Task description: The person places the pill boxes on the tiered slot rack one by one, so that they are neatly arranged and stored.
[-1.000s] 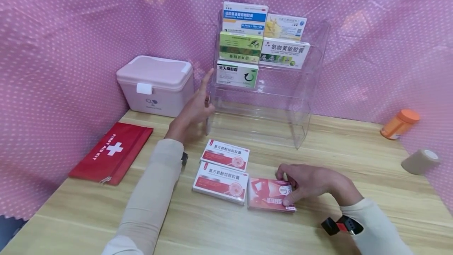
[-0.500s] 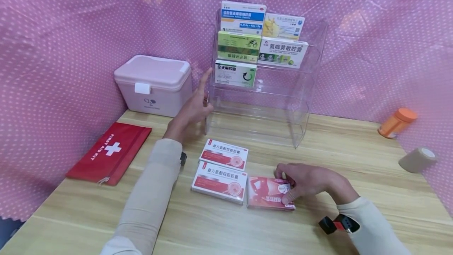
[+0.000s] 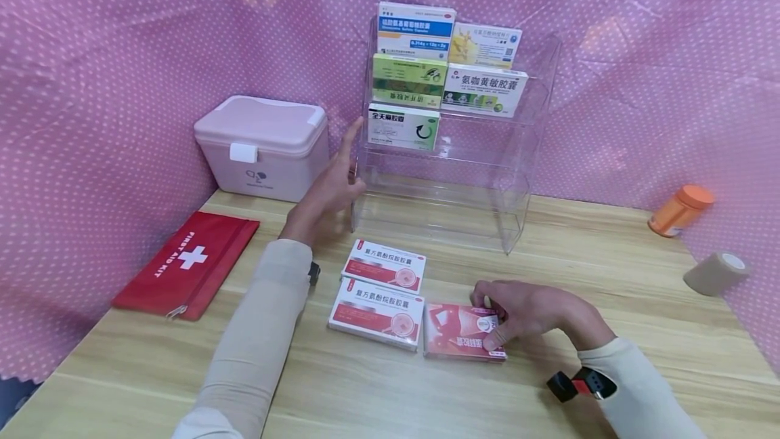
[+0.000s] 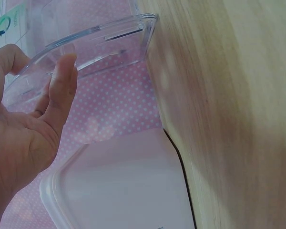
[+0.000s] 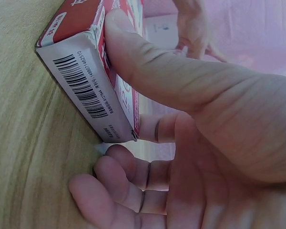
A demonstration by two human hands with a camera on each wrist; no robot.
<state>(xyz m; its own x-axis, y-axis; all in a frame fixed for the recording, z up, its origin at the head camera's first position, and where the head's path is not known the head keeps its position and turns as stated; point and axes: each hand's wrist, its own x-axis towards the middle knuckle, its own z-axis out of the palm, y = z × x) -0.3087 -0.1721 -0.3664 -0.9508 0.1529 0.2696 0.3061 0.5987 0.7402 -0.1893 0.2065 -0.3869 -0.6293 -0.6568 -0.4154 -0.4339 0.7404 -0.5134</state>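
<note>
My right hand [image 3: 508, 314] grips the right end of a red medicine box [image 3: 458, 332] lying on the wooden table [image 3: 390, 385]; in the right wrist view the thumb [image 5: 157, 76] lies across its top and the fingers curl under the end with the barcode [image 5: 81, 88]. My left hand [image 3: 332, 185] rests with straight fingers against the left side wall of a clear acrylic rack [image 3: 451, 175], its thumb [image 4: 62, 86] on the wall's edge [image 4: 86, 40]. Two white-and-red boxes [image 3: 384, 265] [image 3: 376, 310] lie between my arms.
The rack's upper tiers hold several medicine boxes [image 3: 414, 26]. A pink storage case [image 3: 262, 148] stands at the back left, a red first aid pouch [image 3: 185, 263] lies at the left. An orange bottle [image 3: 679, 210] and a beige bandage roll [image 3: 714, 273] lie at the right.
</note>
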